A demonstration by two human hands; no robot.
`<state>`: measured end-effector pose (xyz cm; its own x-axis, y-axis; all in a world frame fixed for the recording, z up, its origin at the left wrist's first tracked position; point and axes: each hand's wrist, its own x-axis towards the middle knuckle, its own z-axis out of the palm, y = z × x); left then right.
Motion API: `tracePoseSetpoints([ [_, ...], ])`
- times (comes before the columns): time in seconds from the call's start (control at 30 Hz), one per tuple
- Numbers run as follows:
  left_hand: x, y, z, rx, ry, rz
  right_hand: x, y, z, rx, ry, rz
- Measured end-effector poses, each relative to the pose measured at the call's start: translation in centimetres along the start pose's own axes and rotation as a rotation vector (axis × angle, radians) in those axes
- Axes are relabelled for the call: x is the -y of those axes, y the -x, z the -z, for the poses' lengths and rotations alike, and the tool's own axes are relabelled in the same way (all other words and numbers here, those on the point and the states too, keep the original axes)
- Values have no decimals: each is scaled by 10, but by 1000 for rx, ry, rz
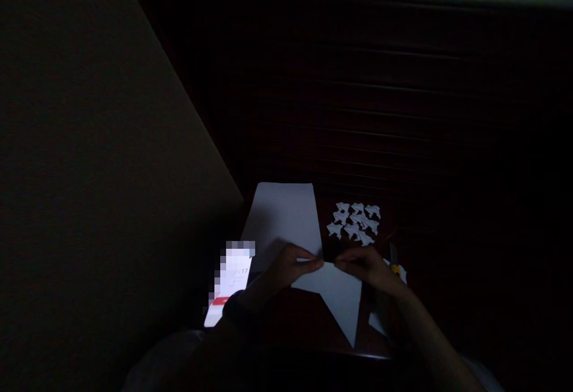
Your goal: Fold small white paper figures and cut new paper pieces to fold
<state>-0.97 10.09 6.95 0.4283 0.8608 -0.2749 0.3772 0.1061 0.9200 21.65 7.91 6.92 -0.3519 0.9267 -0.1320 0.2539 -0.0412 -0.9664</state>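
- Nearest the camera: the pointed lower corner of a white paper sheet (pixel 342 302) hangs toward the person, over the near edge of the dark worktop (pixel 308 320).
- Left hand (pixel 286 269): fingers closed in a pinch on the sheet's upper edge, thumb and fingertips pointing right.
- Right hand (pixel 364 267): fingers closed in a matching pinch on the same edge, pointing left; the two pinches stand near each other, with a short gap between them.
- Step in hand, as judged: a fold or crease is being formed along the top of the sheet, held between both hands.
- Next move, as judged: it calls for edges kept aligned and even pressure along the crease; the light is poor, so alignment is hard to check.
- A second, flat white sheet (pixel 282 216) lies just behind the hands.
- A cluster of small folded paper shapes (pixel 354 222) lies behind the right hand.
- A lit phone (pixel 230 284) lies left of the left hand.
- A cutter with a yellow part (pixel 394 261) lies just right of the right hand; details unclear.
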Motion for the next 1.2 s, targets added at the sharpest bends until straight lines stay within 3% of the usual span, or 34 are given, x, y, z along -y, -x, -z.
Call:
tracePoseSetpoints([
  [0.17,2,0,-7,-59,-9,18,2,0,-12,114,49,-10],
  [0.3,3,-1,-7,51,58,27,0,1,-11,139,38,-46],
  [0.43,2,-1,0,77,80,42,-1,4,1,169,49,-74],
  [0.67,-10,1,19,-114,71,137,-1,17,42,277,69,-100],
  [0.77,-17,4,23,-184,61,160,1,20,50,175,59,-84],
  [0.87,-17,4,20,-170,99,89,2,15,37,-89,12,-19],
  [1.03,-3,-1,11,-56,140,-20,-7,1,6,-104,72,-48],
  [1.2,5,-6,7,110,63,-136,-10,1,-2,-12,101,-36],
])
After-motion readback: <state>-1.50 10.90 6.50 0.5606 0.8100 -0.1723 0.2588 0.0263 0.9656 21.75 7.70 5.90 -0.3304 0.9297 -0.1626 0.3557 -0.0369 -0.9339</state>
